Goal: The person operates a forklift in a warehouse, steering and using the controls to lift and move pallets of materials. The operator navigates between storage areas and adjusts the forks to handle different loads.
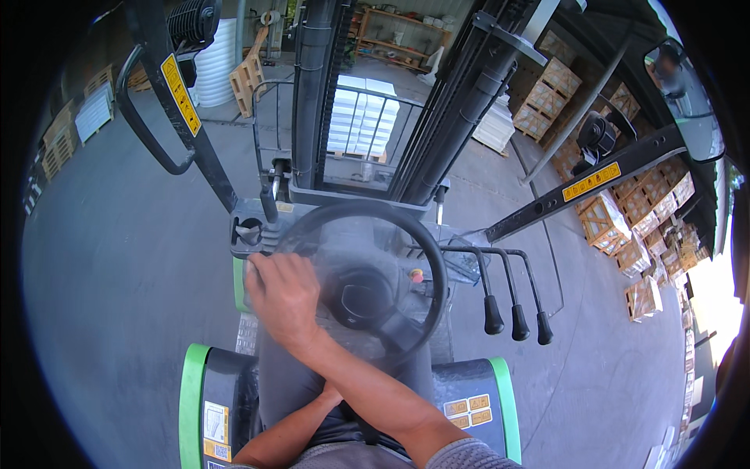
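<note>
Worn on my head, the single fisheye view looks down and forward: my forearms [375, 379] nearest, the steering wheel [359, 301] close beneath, wooden crates [603, 223] farther off.

Wooden crates [604, 222] stacked at right; shelf [422, 23] at back.

The right hand [285, 293] is on the left side of the wheel [441, 281], the left hand [333, 394] beneath the right forearm [371, 379], levers [519, 322] right of the wheel, the mast [312, 102] ahead, a stack [369, 133] beyond the mast, and crates [603, 220] farther right.
</note>
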The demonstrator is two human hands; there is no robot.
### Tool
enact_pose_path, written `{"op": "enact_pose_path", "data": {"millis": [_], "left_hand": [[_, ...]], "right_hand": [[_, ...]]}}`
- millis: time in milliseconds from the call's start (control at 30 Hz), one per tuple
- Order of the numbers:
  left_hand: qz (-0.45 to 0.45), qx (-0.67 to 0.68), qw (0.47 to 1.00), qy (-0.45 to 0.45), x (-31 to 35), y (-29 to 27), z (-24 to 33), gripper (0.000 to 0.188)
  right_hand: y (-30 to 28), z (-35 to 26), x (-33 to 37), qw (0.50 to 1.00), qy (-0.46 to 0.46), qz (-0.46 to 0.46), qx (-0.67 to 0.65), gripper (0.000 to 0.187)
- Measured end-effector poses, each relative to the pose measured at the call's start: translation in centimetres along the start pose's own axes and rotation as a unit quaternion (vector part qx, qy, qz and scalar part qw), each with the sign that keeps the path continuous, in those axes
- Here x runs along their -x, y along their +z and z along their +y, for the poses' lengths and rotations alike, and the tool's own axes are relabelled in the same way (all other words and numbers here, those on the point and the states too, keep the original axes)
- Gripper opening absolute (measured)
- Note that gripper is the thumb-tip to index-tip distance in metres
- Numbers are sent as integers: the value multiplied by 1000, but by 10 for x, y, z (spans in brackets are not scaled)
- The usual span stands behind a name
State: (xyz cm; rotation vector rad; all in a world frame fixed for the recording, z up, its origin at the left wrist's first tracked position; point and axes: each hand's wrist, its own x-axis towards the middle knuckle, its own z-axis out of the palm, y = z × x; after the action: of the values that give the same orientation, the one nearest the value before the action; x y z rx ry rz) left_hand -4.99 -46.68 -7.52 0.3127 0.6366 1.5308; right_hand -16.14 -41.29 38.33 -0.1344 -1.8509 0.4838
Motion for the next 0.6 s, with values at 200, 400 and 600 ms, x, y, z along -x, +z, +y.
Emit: {"op": "enact_pose_path", "data": {"millis": [200,400,600], "left_hand": [[2,-140,990,-1,-3,-10,-12,63],[133,-371,918,45,28,8,8,49],[220,-430,873,69,63,42,55,43]], "right_hand": [[-5,-16,21,999,-6,-49,-6,17],[-48,-38,76,986,-15,-162,-42,20],[-104,-29,129,982,37,-185,15,22]]}}
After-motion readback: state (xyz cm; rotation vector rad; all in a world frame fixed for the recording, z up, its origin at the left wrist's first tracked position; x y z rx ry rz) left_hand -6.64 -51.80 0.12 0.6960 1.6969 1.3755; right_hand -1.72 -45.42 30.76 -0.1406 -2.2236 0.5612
